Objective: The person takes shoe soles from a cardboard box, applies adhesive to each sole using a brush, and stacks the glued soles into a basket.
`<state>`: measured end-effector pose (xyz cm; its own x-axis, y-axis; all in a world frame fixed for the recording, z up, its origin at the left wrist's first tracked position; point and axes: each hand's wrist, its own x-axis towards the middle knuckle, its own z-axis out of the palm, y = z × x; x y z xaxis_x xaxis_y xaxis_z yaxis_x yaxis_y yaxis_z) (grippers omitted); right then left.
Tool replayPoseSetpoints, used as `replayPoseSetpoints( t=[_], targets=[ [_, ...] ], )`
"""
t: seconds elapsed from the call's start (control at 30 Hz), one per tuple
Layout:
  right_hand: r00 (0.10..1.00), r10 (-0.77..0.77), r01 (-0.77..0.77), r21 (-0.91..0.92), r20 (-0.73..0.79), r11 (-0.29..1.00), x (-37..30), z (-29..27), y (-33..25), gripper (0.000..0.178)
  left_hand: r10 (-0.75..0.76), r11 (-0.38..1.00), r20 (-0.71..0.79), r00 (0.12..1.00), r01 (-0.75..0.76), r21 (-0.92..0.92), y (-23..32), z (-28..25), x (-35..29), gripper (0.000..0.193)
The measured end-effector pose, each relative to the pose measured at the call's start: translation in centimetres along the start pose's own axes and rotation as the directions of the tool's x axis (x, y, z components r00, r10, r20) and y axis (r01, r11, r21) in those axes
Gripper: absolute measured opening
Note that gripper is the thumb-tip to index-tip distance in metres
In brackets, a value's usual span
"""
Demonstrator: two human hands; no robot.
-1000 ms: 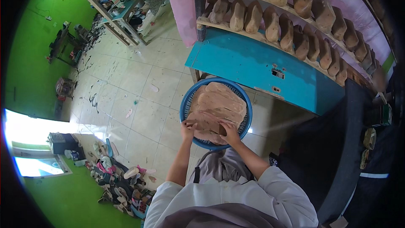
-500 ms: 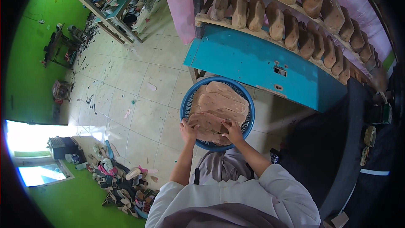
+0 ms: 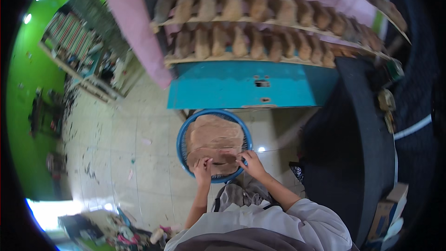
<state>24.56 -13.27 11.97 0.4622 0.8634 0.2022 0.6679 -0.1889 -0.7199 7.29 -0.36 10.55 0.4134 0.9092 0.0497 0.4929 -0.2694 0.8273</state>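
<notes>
A round blue plastic basket [image 3: 179, 148] holds a pile of flat brown sole-shaped pieces [image 3: 216, 128]. Across the near part of the pile lies one brown sole-shaped piece [image 3: 218, 155], a dark slit or gap showing along it. My left hand [image 3: 202, 171] has its fingers curled in on the near left edge of this piece. At its right end, close to the basket's rim, my right hand [image 3: 252, 164] pinches the edge between thumb and fingers. Slight blur hides the exact fingertip contact.
Beyond the basket stands a turquoise cabinet panel [image 3: 213, 83], with shelves of brown shoe lasts [image 3: 239, 42] above it. A black-draped piece of furniture [image 3: 344, 158] rises on the right. Shoes [image 3: 125, 234] are heaped at lower left; scraps litter the tiled floor [image 3: 148, 167].
My view has turned to the right, bringing the shelves level. The left hand has shifted from the piece's left end to its near edge; the right hand has moved out to its right end.
</notes>
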Motion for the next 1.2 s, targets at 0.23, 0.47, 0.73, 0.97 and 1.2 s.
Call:
replayPoseSetpoints(
  t=[0.23,0.47,0.73,0.97,1.2],
  targets=[
    [0.962,-0.055,0.039,-0.066,-0.268,0.997,-2.7,-9.0,-1.4,0.015,0.263,0.960,0.083,0.961,-0.252,-0.123,9.3,2.5,1.8,0.012],
    [0.869,0.013,-0.096,-0.143,-0.495,0.985,-11.7,-19.1,-1.1,0.013,0.496,0.851,0.172,0.851,-0.437,-0.290,19.0,8.5,-2.6,0.010],
    [0.640,0.113,-0.383,-0.188,-0.760,0.905,-30.1,-30.5,-0.4,0.011,0.660,0.744,0.366,0.657,-0.500,-0.444,28.9,18.8,-17.6,0.008],
    [0.360,0.142,-0.623,-0.124,-0.922,0.772,-44.9,-37.1,-0.7,0.008,0.878,0.479,0.387,0.282,-0.490,-0.728,39.0,25.3,-32.7,0.006],
    [0.141,0.090,-0.714,-0.039,-0.986,0.699,-51.6,-40.4,-1.3,0.008,0.925,0.348,0.380,0.001,-0.404,-0.846,44.9,28.8,-40.6,0.007]
  ],
)
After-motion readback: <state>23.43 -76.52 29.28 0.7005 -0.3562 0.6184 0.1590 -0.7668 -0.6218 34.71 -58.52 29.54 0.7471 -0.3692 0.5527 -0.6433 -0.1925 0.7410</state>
